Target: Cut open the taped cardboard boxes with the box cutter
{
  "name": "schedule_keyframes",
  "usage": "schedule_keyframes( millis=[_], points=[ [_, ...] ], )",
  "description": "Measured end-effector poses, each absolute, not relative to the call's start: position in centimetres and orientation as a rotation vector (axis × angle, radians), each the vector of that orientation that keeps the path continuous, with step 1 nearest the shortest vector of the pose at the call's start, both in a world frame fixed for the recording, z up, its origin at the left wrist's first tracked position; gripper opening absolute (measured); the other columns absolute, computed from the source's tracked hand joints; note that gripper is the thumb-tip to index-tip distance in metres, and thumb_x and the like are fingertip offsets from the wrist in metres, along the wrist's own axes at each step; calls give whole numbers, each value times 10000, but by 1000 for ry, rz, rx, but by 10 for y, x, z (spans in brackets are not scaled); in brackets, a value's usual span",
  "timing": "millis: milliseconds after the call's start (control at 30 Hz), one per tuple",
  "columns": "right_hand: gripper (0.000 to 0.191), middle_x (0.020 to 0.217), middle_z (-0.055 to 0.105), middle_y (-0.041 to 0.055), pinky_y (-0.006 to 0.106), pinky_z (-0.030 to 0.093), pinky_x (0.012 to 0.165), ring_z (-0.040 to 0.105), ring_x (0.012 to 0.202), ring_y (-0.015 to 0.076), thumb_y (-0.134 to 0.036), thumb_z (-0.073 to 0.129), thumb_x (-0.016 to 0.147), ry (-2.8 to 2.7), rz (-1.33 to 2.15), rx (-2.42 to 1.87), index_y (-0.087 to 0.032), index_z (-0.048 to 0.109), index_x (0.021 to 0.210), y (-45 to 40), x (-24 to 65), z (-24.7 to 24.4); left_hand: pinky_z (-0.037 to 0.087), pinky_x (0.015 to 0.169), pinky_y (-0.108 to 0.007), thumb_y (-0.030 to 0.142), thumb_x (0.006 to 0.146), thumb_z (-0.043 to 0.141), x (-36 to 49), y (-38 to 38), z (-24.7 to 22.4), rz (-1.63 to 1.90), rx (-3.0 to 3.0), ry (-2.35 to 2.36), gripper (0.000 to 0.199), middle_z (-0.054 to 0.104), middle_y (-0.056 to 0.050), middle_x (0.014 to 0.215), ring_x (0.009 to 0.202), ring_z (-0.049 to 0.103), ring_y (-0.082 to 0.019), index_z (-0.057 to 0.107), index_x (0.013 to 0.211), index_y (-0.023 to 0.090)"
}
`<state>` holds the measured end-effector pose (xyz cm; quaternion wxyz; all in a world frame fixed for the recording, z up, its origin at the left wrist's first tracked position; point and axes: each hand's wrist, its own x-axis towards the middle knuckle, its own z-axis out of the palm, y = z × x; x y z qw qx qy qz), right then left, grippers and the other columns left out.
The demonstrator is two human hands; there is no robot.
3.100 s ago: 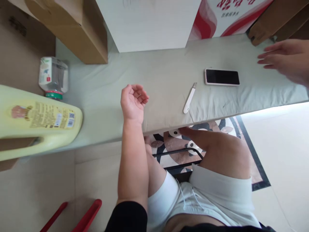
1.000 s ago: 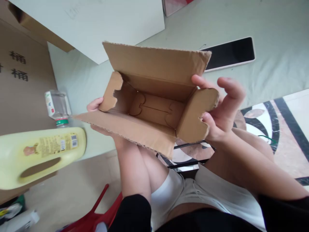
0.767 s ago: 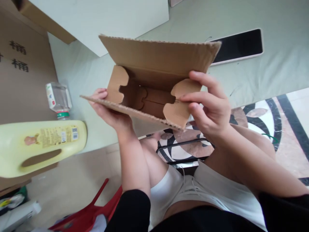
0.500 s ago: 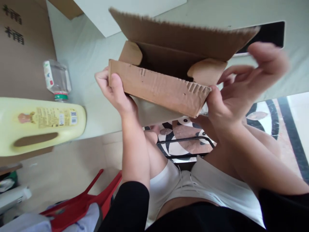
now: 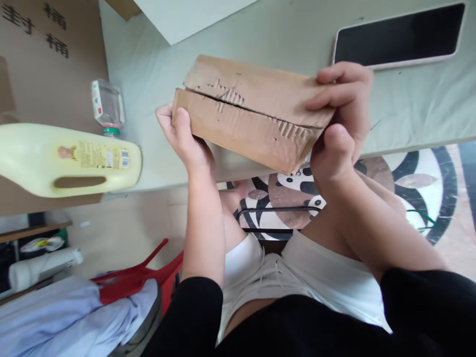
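A small brown cardboard box [image 5: 245,124] is held up in front of me, tilted, over the near edge of the table. Its lid is folded down, with a thin dark gap left along the front seam. Torn patches show the corrugated layer on both the lid and the front wall. My left hand [image 5: 186,139] grips the left end, thumb on the front wall and fingers behind. At the right end my right hand [image 5: 344,114] has its fingers laid over the lid and its thumb by the corner. The inside of the box is hidden.
A phone [image 5: 399,37] lies on the covered table [image 5: 293,29] at the back right. To the left are a yellow jug [image 5: 40,158], a clear bottle [image 5: 107,104] and a large carton [image 5: 74,74]. A red chair [image 5: 137,277] with clothes stands lower left.
The box lid has gone from raised to folded down. My right hand has moved from beside the box's right end to over its lid.
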<state>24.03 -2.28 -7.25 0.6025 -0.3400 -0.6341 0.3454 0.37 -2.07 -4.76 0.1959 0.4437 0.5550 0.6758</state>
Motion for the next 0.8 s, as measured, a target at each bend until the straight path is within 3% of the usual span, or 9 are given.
schedule_keyframes(
  millis=[133,333,500,600,700,800],
  points=[
    [281,1112,558,52,487,461,1088,562,1109,223,-519,483,905,-1424,484,-695,-267,604,942,-22,241,-57,506,822,-289,545,896,629,9,-27,-49,1919,1232,1490,382,515,8,891,868,589,-138,396,937,245],
    [300,1091,566,69,465,462,1041,555,1081,228,-538,529,871,-1398,473,-662,-248,593,916,-23,247,-58,516,921,-337,604,886,616,18,-40,-48,1856,1259,1587,420,563,-4,980,997,630,-168,434,1011,247],
    [279,1120,559,58,475,429,1088,541,1128,244,-520,505,879,-1421,553,-737,-289,597,1005,-26,249,-57,512,962,-374,487,928,589,19,-50,-42,1762,1307,1775,263,595,-22,1017,1044,630,-187,474,1004,263],
    [337,1133,548,85,512,416,1126,532,1154,262,-559,469,906,-1436,510,-734,-260,621,945,-27,250,-58,502,998,-391,462,910,615,18,-52,-31,1743,1439,1790,245,578,-31,1002,1030,622,-194,504,986,258],
    [370,1138,560,103,529,440,1121,534,1164,269,-566,466,915,-1434,501,-744,-238,636,906,-28,251,-59,457,1097,-392,321,884,674,20,-51,-12,1656,1623,1861,225,583,-37,1134,1136,591,-187,531,1042,251],
    [450,1123,568,98,537,463,1106,548,1172,275,-635,424,916,-1446,475,-798,-237,629,871,-28,251,-58,369,1198,-426,158,855,667,25,-44,7,1463,1895,1895,348,588,-38,1277,1295,533,-191,550,1177,218]
  ],
)
